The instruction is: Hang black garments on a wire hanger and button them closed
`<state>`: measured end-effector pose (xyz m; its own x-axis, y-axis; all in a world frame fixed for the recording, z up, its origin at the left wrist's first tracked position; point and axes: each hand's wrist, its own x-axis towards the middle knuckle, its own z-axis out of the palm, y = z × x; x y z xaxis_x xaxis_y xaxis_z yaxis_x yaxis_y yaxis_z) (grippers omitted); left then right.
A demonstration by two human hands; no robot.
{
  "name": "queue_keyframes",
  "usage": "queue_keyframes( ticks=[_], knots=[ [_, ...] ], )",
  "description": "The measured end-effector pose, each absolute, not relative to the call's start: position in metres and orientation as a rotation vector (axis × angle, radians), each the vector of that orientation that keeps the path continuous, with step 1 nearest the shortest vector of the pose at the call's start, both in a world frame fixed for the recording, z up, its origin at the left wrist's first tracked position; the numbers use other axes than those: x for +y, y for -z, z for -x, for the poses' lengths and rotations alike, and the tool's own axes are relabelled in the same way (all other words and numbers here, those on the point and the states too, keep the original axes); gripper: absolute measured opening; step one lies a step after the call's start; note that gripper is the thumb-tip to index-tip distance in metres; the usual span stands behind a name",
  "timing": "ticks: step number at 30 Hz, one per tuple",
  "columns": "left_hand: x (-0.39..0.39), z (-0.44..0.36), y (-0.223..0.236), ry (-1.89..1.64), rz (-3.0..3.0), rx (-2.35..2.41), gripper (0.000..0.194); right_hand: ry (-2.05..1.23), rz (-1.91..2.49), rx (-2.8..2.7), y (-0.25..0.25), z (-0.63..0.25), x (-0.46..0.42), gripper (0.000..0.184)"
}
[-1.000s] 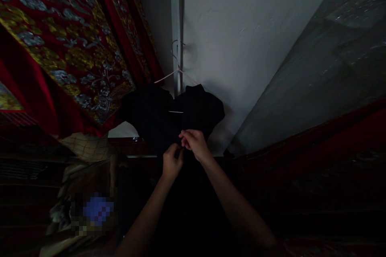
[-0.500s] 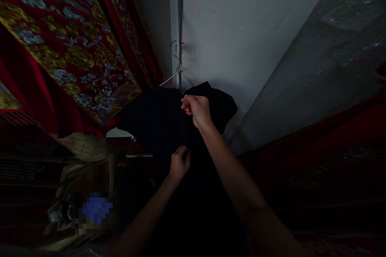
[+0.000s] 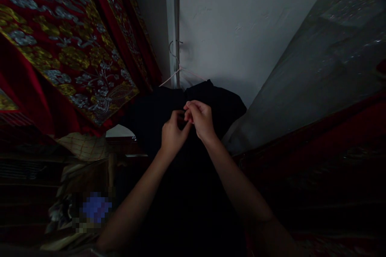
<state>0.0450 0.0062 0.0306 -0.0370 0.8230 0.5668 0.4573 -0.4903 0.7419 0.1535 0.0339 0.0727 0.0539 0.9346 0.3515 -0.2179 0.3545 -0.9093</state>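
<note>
A very dark short-sleeved shirt [image 3: 157, 106] hangs on a thin wire hanger [image 3: 180, 66], whose hook catches a narrow vertical strip on the wall. My right hand [image 3: 202, 118] is at the upper front of the shirt, just under the neck opening, thumb and fingers pinched on the cloth. Close beside it, my left hand [image 3: 175, 130] has its fingers bent and its thumb pointing up, closed on the shirt's front edge. The fingertips of both hands nearly meet. Any button between them is too dark and small to see.
Red cloth with gold and silver embroidery [image 3: 75, 56] hangs at the left. Behind the shirt is a pale wall [image 3: 235, 20]. Shiny clear plastic sheeting [image 3: 313, 60] slants down on the right. Wooden pieces [image 3: 111, 168] and a blurred blue patch [image 3: 96, 207] lie lower left.
My left hand has moved up the shirt front to join the right hand. The right hand has shifted slightly down and right, and the shirt's right shoulder has spread outward.
</note>
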Motion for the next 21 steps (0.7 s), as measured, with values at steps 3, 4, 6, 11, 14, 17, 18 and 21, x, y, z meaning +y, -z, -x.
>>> queue_keyframes(
  ticks=[3,4,6,11,14,17,18,21],
  knots=[
    [0.016,-0.046,-0.046,-1.417,-1.990,1.506,0.030,-0.973,0.799,-1.226,-0.077,-0.154,0.038,0.026],
    [0.018,-0.046,-0.049,-1.401,-1.995,1.546,0.030,-0.971,0.807,-1.242,-0.078,-0.155,0.038,0.025],
    [0.021,-0.045,-0.052,-1.388,-2.022,1.612,0.025,-0.988,0.811,-1.275,-0.080,-0.157,0.038,0.025],
    [0.026,-0.043,-0.059,-1.372,-2.208,1.675,0.011,-1.021,0.793,-1.273,-0.084,-0.156,0.035,0.023],
    [0.028,-0.045,-0.059,-1.333,-2.304,1.646,0.017,-1.085,0.829,-1.148,-0.093,-0.151,0.038,0.022],
    [0.029,-0.047,-0.053,-1.294,-2.346,1.618,0.015,-1.147,0.861,-1.023,-0.108,-0.146,0.046,0.023],
    [0.029,-0.048,-0.050,-1.291,-2.353,1.598,0.014,-1.147,0.870,-0.997,-0.113,-0.144,0.049,0.024],
    [0.029,-0.046,-0.044,-1.325,-2.328,1.521,0.013,-1.156,0.896,-1.006,-0.122,-0.144,0.054,0.024]
  ],
)
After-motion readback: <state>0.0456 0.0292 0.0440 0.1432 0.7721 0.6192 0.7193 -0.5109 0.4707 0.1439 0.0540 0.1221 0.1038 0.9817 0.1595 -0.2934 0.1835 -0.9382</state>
